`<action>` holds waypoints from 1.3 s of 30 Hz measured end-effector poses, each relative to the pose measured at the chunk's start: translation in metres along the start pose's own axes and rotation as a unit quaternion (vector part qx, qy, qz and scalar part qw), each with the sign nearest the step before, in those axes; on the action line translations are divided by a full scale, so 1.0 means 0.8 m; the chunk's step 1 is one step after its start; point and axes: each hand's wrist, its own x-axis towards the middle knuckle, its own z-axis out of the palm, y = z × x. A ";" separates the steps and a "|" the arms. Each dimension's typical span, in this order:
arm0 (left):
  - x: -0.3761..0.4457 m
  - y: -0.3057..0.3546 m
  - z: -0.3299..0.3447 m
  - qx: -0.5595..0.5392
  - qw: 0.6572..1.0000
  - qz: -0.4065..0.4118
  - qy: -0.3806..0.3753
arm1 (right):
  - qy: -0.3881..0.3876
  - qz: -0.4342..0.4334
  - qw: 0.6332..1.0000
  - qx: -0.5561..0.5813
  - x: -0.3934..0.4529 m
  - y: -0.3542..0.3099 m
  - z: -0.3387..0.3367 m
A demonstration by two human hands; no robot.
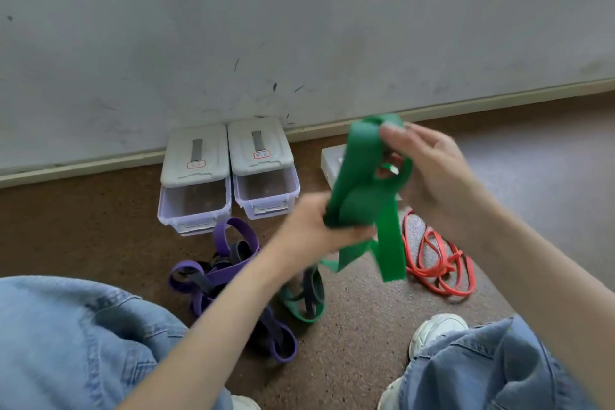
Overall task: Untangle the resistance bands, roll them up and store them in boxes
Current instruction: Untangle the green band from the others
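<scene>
A person crouches on a brown floor (366, 326) facing a grey wall (299, 27), knees in blue jeans (66, 336) at either lower corner and a white shoe (436, 329) by the right knee.

Both hands hold a wide green band (366, 183) up in the air, above the floor. The left hand (309, 226) grips the band's lower folded part, fingers curled round it. The right hand (429, 170) pinches the band's top loop between thumb and fingers. Loose ends of the band hang down between the hands.

On the floor below, a tangle of purple bands (226, 273) and dark ones lies in front of the boxes, with a second green band (303, 299) caught at its right side. A red band (439, 263) lies in loops to the right, apart from the tangle.

Two clear boxes (196, 206) with grey lids stand side by side against the wall's foot, lids on. A third white box (331, 163) sits to their right, mostly hidden behind the held band.
</scene>
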 end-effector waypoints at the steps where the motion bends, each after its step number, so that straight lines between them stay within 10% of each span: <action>1: 0.003 0.022 -0.011 -0.062 0.998 0.033 0.008 | -0.012 0.007 1.000 0.008 0.003 -0.010 -0.004; 9: 0.003 0.043 -0.025 -0.096 0.991 -0.054 0.082 | -0.205 0.271 0.929 -0.144 -0.011 0.053 -0.021; 13: 0.013 0.047 -0.028 -0.164 0.981 -0.043 0.090 | -0.300 0.260 0.890 -0.222 -0.025 0.063 -0.010; 20: -0.006 -0.036 -0.031 -0.048 0.983 -0.127 -0.123 | -0.056 0.141 0.970 -0.192 -0.009 0.046 -0.006; 26: 0.001 -0.029 -0.030 0.148 0.989 -0.013 -0.014 | 0.010 0.142 0.973 -0.183 -0.002 0.037 -0.017; 30: -0.008 0.018 -0.037 0.376 0.912 0.145 0.068 | 0.060 0.162 0.980 -0.095 0.005 0.034 -0.032; 33: -0.012 0.036 -0.027 0.333 0.921 0.199 0.045 | 0.139 0.185 0.968 -0.092 0.011 0.049 -0.035; 36: -0.013 0.029 -0.029 0.255 0.951 0.078 -0.156 | 0.252 0.205 0.942 -0.077 0.016 0.052 -0.051; 39: -0.013 0.000 -0.051 0.382 0.877 -0.136 -0.258 | 0.234 0.207 0.946 -0.092 0.011 0.050 -0.057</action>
